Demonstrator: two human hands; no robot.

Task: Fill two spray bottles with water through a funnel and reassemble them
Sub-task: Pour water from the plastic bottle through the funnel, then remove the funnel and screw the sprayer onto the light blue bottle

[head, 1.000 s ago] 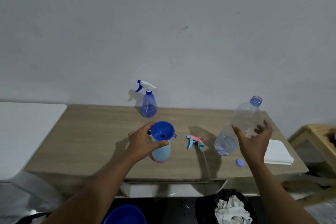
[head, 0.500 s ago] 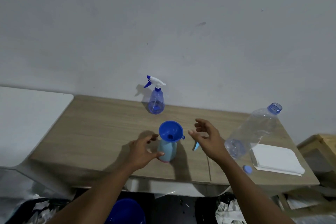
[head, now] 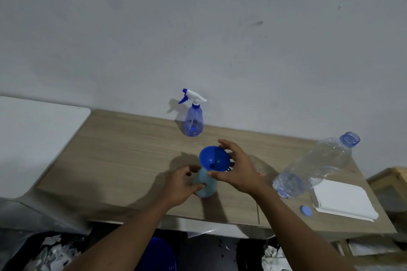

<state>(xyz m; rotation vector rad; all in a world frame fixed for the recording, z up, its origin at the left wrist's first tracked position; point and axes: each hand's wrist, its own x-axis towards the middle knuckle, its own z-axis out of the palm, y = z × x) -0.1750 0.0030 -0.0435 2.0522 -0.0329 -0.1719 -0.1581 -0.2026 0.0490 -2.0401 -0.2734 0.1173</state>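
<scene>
A light blue spray bottle body (head: 206, 183) stands on the wooden table (head: 123, 154) with a blue funnel (head: 212, 157) in its neck. My left hand (head: 181, 185) grips the bottle's side. My right hand (head: 237, 168) closes on the funnel's rim from the right, thumb in front and fingers behind. A transparent blue spray bottle (head: 193, 120) with its white trigger head on stands at the back by the wall. The pink and blue trigger head is hidden behind my right hand.
A large clear water bottle (head: 315, 166), uncapped and nearly empty, stands at the right. Its blue cap (head: 306, 211) lies near the front edge beside a white folded cloth (head: 343, 200). A blue bucket (head: 160, 253) and bins of crumpled paper sit below the table.
My right hand let go of the water bottle, crossed left over the trigger head and took hold of the funnel. My left hand stayed at the light blue bottle. The camera shifted left.
</scene>
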